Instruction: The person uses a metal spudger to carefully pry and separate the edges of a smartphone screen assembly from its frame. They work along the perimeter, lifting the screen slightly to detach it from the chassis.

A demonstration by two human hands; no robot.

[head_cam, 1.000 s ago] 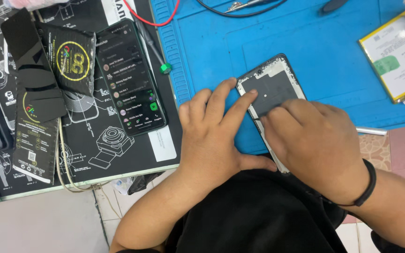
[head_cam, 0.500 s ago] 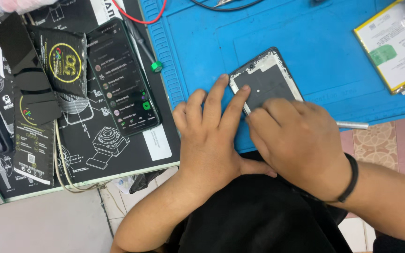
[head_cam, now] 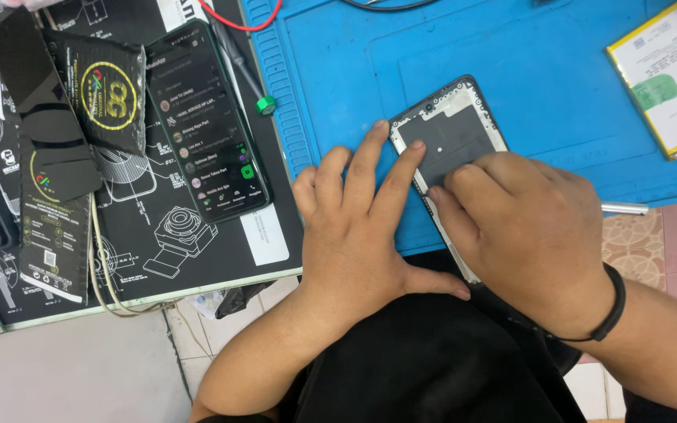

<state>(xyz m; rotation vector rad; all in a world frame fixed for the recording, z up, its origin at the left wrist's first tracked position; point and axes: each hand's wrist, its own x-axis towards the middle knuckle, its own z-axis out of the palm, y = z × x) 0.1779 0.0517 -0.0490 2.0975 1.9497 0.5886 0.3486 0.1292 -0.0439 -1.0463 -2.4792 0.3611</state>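
Observation:
An opened phone body [head_cam: 452, 133] with its back off lies face down on the blue work mat [head_cam: 511, 70], near the mat's front edge. My left hand [head_cam: 354, 235] rests flat on the mat, its index and middle fingertips pressing on the phone's left edge. My right hand [head_cam: 526, 227], with a black band on the wrist, covers the phone's lower half, its fingertips pressing on the dark inner plate. The lower part of the phone is hidden under it.
A lit phone [head_cam: 205, 125] with a list on its screen lies on the black printed mat [head_cam: 158, 243] at left, next to dark flat packets [head_cam: 111, 94]. A green-tipped screwdriver [head_cam: 248, 70] lies between the mats. A phone battery [head_cam: 667, 74] sits far right. A metal tool tip [head_cam: 624, 208] pokes out behind my right hand.
Both hands have stayed on the phone. The right hand's fingers have shifted slightly up over the inner plate, and the view has drifted a little.

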